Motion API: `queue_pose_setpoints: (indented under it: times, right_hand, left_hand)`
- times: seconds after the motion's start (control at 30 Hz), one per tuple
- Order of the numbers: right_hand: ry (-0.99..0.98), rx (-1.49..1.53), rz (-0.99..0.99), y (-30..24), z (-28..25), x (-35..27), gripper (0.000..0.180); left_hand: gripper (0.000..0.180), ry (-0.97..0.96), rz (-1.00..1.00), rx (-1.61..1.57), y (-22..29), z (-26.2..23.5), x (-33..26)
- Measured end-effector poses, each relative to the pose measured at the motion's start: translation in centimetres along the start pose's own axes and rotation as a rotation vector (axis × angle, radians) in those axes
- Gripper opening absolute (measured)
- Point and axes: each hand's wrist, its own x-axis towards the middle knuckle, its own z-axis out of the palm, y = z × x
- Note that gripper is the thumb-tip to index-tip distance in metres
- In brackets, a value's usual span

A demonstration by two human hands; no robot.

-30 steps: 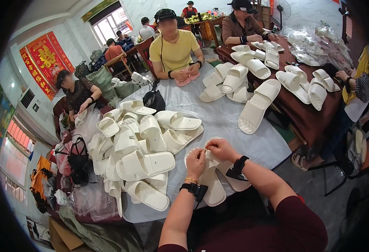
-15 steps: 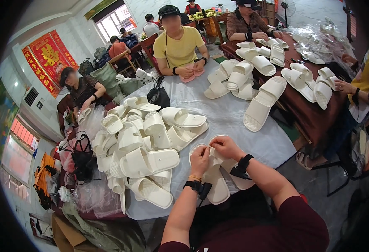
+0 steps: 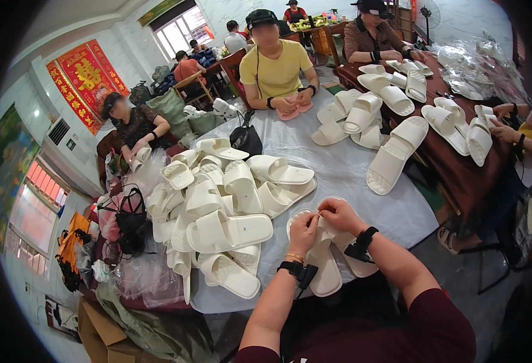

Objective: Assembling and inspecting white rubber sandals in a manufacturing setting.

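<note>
A pair of white slippers (image 3: 325, 277) lies side by side at the table's near edge, toes pointing away from me. Over their inner sides, near the straps, my left hand (image 3: 304, 233) and my right hand (image 3: 342, 216) meet with fingers pinched together. Whatever lies between the fingertips is too small to make out. My hands hide much of both straps. Just left of them, a heap of loose white slippers (image 3: 229, 232) covers the table, some tipped over one another. Beyond my right hand lies a single long row of overlapping white slippers (image 3: 397, 155).
The table has a pale plastic cover (image 3: 302, 140). More white slippers (image 3: 362, 112) sit at the far right, beside a brown table (image 3: 423, 130). A black bag (image 3: 246, 140) stands behind the heap. Opposite, a person in yellow (image 3: 281, 69) handles pink slippers (image 3: 293, 106). Clear plastic bags (image 3: 148, 278) lie left.
The whole view has swung slightly, so everything appears farther right. My hands stay pinched together over the same pair, with little visible movement.
</note>
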Motion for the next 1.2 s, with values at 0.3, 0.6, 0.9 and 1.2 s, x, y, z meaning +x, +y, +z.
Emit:
queue_pose_setpoints:
  times: [0.3,0.6,0.9,1.2]
  right_hand:
    - [-0.005,-0.085,0.023,-0.4,-0.3,-0.2,0.011]
    - [-0.084,-0.090,-0.011,0.0,0.2,-0.1,0.011]
    - [0.351,0.125,-0.001,0.8,-3.3,0.0,0.013]
    - [0.374,0.131,0.160,2.8,-8.6,-6.6,0.010]
  left_hand:
    - [0.018,0.008,0.062,0.028,-0.4,0.2,-0.1]
    - [0.018,0.020,0.085,0.066,-0.7,0.0,-0.3]
    - [0.024,-0.020,-0.049,0.015,2.4,-2.9,2.0]
    - [0.016,-0.340,-0.348,-0.256,11.4,-12.8,8.7]
